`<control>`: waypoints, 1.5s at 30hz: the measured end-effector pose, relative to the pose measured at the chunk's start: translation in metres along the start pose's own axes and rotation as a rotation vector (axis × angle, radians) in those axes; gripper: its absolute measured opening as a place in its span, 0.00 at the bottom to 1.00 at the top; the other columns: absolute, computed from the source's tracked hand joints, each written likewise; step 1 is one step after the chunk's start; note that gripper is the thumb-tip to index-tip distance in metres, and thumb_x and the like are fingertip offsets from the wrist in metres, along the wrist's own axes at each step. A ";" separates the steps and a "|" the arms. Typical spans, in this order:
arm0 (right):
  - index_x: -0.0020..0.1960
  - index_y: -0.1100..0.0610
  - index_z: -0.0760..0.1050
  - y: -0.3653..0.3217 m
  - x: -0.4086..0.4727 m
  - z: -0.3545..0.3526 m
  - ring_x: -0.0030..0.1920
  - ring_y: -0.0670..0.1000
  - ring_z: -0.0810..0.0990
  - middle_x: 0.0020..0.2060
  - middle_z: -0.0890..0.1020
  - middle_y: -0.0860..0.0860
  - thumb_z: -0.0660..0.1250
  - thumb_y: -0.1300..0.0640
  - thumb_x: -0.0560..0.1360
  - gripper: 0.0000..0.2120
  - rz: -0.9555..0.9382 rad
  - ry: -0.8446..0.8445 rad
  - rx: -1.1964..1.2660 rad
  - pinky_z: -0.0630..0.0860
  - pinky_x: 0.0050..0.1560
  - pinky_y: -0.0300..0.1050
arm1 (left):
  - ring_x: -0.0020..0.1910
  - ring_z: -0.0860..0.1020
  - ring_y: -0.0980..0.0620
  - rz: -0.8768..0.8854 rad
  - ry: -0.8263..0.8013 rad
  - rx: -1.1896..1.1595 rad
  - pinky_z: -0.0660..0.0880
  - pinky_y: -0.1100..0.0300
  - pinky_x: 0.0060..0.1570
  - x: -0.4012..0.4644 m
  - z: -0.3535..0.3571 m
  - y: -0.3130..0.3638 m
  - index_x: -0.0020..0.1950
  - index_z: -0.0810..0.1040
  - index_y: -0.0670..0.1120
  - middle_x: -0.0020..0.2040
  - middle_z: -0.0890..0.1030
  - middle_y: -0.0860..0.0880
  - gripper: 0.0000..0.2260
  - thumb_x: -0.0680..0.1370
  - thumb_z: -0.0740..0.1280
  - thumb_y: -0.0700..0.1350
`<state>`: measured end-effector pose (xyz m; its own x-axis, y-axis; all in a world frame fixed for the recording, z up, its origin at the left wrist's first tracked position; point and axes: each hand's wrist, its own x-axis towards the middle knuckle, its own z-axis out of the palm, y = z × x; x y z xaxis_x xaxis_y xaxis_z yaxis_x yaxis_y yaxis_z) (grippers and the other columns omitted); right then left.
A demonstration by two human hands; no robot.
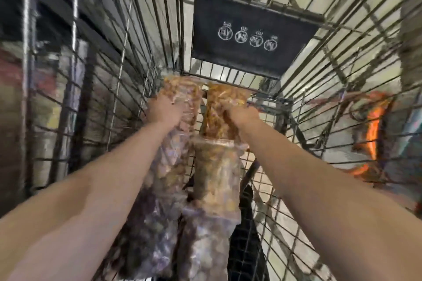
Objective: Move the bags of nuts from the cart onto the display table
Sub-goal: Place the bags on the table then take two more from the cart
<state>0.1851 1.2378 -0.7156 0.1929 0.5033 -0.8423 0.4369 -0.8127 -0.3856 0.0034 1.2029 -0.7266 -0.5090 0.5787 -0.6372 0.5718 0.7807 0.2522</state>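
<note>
I look down into a wire shopping cart [146, 36]. Several clear bags of nuts lie in a row along its floor. My left hand [163, 109] grips the far left bag [185, 91] of light brown nuts. My right hand [242, 114] grips the far right bag [226, 98] of orange-brown nuts. Closer to me lie another clear bag [217, 180] and darker bags [155, 235]. The frame is blurred by motion. The display table is not in view.
A black panel [251, 36] with white symbols hangs on the cart's far end. Wire walls close in on both sides. Something orange [372, 130] shows through the right wall. A dark item [246, 235] lies on the cart floor at the right of the bags.
</note>
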 end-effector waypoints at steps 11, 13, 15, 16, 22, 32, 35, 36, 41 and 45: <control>0.63 0.58 0.74 0.015 -0.010 -0.010 0.49 0.59 0.87 0.54 0.86 0.58 0.82 0.56 0.68 0.28 0.010 -0.132 0.287 0.85 0.51 0.62 | 0.44 0.78 0.51 -0.009 -0.143 -0.415 0.72 0.59 0.37 -0.012 -0.026 -0.003 0.56 0.73 0.45 0.47 0.79 0.50 0.22 0.70 0.80 0.49; 0.62 0.58 0.74 0.008 -0.034 -0.020 0.48 0.57 0.87 0.53 0.86 0.57 0.81 0.58 0.69 0.26 -0.044 -0.118 0.309 0.85 0.49 0.60 | 0.48 0.78 0.50 0.039 -0.116 -0.461 0.71 0.59 0.40 -0.029 -0.034 0.000 0.56 0.73 0.45 0.48 0.79 0.51 0.22 0.70 0.80 0.47; 0.56 0.56 0.73 0.000 -0.056 -0.033 0.47 0.54 0.86 0.48 0.85 0.53 0.80 0.60 0.71 0.20 -0.104 -0.110 0.323 0.85 0.47 0.55 | 0.47 0.79 0.51 0.111 -0.081 -0.528 0.69 0.63 0.37 -0.045 -0.049 0.007 0.57 0.75 0.44 0.48 0.80 0.51 0.21 0.70 0.80 0.45; 0.54 0.55 0.73 -0.003 -0.069 -0.041 0.48 0.53 0.86 0.48 0.85 0.52 0.80 0.60 0.72 0.19 -0.135 -0.109 0.321 0.85 0.48 0.54 | 0.46 0.79 0.54 0.140 -0.067 -0.563 0.69 0.65 0.36 -0.055 -0.059 0.012 0.58 0.75 0.44 0.48 0.80 0.52 0.22 0.70 0.80 0.44; 0.62 0.59 0.75 -0.009 -0.162 -0.097 0.50 0.58 0.88 0.52 0.88 0.57 0.78 0.63 0.73 0.20 -0.258 -0.199 0.392 0.85 0.52 0.62 | 0.46 0.82 0.54 0.165 -0.207 -0.859 0.76 0.60 0.45 -0.123 -0.113 0.016 0.52 0.76 0.50 0.44 0.83 0.55 0.22 0.65 0.83 0.44; 0.66 0.56 0.71 0.031 -0.295 -0.166 0.55 0.58 0.87 0.60 0.83 0.58 0.79 0.61 0.65 0.33 -0.299 -0.418 0.360 0.85 0.51 0.58 | 0.47 0.86 0.47 0.060 -0.406 -1.217 0.83 0.52 0.40 -0.278 -0.155 -0.048 0.64 0.77 0.46 0.49 0.88 0.47 0.20 0.73 0.75 0.37; 0.70 0.55 0.69 0.039 -0.321 -0.170 0.54 0.57 0.87 0.62 0.83 0.58 0.79 0.63 0.66 0.36 -0.336 -0.498 0.298 0.85 0.48 0.57 | 0.50 0.86 0.44 0.076 -0.312 -1.295 0.82 0.47 0.49 -0.328 -0.160 -0.071 0.65 0.78 0.46 0.53 0.87 0.45 0.20 0.74 0.74 0.37; 0.70 0.54 0.69 0.041 -0.329 -0.170 0.54 0.57 0.88 0.62 0.83 0.58 0.79 0.64 0.67 0.35 -0.364 -0.522 0.254 0.85 0.47 0.56 | 0.48 0.86 0.46 0.067 -0.266 -1.310 0.82 0.48 0.48 -0.346 -0.162 -0.077 0.63 0.79 0.46 0.51 0.87 0.46 0.18 0.74 0.74 0.36; 0.66 0.50 0.73 0.055 -0.371 -0.162 0.49 0.55 0.88 0.56 0.86 0.56 0.78 0.68 0.69 0.30 -0.495 -0.609 0.058 0.86 0.44 0.56 | 0.41 0.85 0.46 0.055 -0.093 -1.424 0.82 0.53 0.38 -0.440 -0.161 -0.110 0.59 0.79 0.39 0.41 0.87 0.46 0.20 0.69 0.76 0.40; 0.63 0.49 0.74 0.065 -0.411 -0.152 0.52 0.58 0.88 0.57 0.86 0.57 0.82 0.61 0.62 0.32 -0.557 -0.727 -0.061 0.85 0.50 0.63 | 0.47 0.85 0.43 0.074 0.046 -1.576 0.83 0.43 0.49 -0.515 -0.153 -0.142 0.59 0.80 0.38 0.48 0.86 0.41 0.26 0.65 0.81 0.42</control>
<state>0.2682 1.0227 -0.3376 -0.6510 0.4920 -0.5780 0.3503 -0.4808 -0.8038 0.0863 0.8300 -0.3227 -0.5467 0.6088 -0.5748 -0.6065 0.1853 0.7732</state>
